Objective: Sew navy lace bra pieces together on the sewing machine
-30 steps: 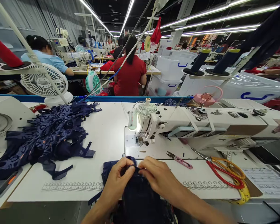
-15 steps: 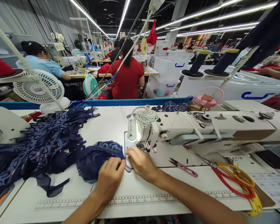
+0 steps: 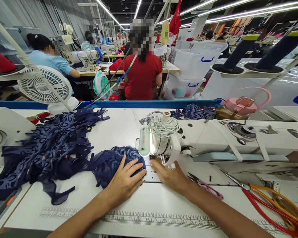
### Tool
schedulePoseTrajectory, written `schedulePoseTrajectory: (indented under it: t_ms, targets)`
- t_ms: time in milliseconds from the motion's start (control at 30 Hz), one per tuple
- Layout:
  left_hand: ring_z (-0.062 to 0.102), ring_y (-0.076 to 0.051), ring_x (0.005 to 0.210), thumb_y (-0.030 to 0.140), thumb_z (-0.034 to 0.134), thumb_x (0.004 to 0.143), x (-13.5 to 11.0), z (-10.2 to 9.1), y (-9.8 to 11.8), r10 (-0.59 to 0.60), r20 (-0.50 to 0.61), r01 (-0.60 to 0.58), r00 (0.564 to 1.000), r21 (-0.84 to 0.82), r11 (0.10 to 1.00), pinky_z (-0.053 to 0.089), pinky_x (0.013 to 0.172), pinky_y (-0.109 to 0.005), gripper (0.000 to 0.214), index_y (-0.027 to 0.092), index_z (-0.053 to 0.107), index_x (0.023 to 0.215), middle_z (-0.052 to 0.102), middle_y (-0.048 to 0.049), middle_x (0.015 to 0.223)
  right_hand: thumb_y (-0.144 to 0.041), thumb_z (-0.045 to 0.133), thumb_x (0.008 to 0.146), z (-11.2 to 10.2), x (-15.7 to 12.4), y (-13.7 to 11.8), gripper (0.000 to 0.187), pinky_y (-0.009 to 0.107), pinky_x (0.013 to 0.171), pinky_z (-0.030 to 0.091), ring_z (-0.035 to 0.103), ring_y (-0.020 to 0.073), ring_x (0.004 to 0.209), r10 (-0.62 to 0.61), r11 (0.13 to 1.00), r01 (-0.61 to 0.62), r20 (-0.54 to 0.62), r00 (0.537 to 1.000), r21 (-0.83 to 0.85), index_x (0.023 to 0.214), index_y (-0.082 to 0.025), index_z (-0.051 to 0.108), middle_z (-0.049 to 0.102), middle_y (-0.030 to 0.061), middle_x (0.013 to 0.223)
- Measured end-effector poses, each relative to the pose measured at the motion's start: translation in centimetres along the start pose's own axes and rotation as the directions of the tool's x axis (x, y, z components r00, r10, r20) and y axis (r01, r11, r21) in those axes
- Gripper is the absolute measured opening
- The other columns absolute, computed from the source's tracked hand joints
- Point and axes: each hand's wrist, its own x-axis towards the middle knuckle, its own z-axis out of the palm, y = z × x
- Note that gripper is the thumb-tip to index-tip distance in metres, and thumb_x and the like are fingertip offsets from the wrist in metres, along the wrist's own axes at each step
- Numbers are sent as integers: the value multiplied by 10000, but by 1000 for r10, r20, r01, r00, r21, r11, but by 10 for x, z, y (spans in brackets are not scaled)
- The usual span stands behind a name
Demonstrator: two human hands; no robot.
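A navy patterned lace piece (image 3: 105,163), rounded and gathered, lies left of the needle area of a white sewing machine (image 3: 175,147). My left hand (image 3: 125,181) rests flat on its right part, fingers spread. Beside the needle, my right hand (image 3: 170,177) reaches under the machine head with its fingers drawn together. The machine partly hides those fingers, and whatever is between them cannot be made out. Touching the lace piece on its left is a heap of navy lace pieces (image 3: 57,145) with loose strips.
Thread snips (image 3: 208,188) and orange-and-red-handled scissors (image 3: 268,205) lie to the right. A printed ruler (image 3: 149,218) runs along the front edge. A white fan (image 3: 46,87) stands at the back left, thread cones (image 3: 240,54) at the back right. Co-workers (image 3: 142,76) sit ahead.
My left hand has gone from a curled grip at the fabric's edge to lying spread on top. The right hand has moved further under the machine head. The view has shifted slightly.
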Motion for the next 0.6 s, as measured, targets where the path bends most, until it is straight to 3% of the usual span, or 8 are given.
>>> schedulePoseTrajectory:
  t_ms: [133,267,433,600]
  targets:
    - [478,-266,1313,190,508,938,10,2,-8,12,59,-4,998,-131,991,258,1144,-594,350,183,544,1286,622,-128,1281,-152,402,976,-11,-13,1,275,250,564,405,598,139,654,-81,995,87,99,992,-55,1076,-192,655,696,38,835]
    - [477,-258,1311,144,463,943,20,5,-7,40,79,-28,996,-144,989,340,1116,-547,253,150,576,1170,611,-137,1295,-90,404,932,-9,-18,-2,366,243,565,423,604,135,695,-123,986,140,182,976,-87,1205,-198,622,684,64,944]
    - [473,-293,1301,106,467,919,24,7,-3,5,102,-2,995,-26,1000,309,1094,-622,213,184,607,1060,585,-123,1325,-128,464,944,-8,-21,-4,318,246,585,453,606,126,697,-153,986,160,109,982,-52,1206,-191,633,682,65,935]
    - [480,-269,1279,83,478,896,34,11,-9,-8,142,13,990,-39,999,308,1110,-592,242,202,592,1073,642,-94,1169,-186,530,930,-5,-20,-1,233,292,621,460,628,177,781,-91,991,98,71,993,-94,1108,-182,680,695,68,901]
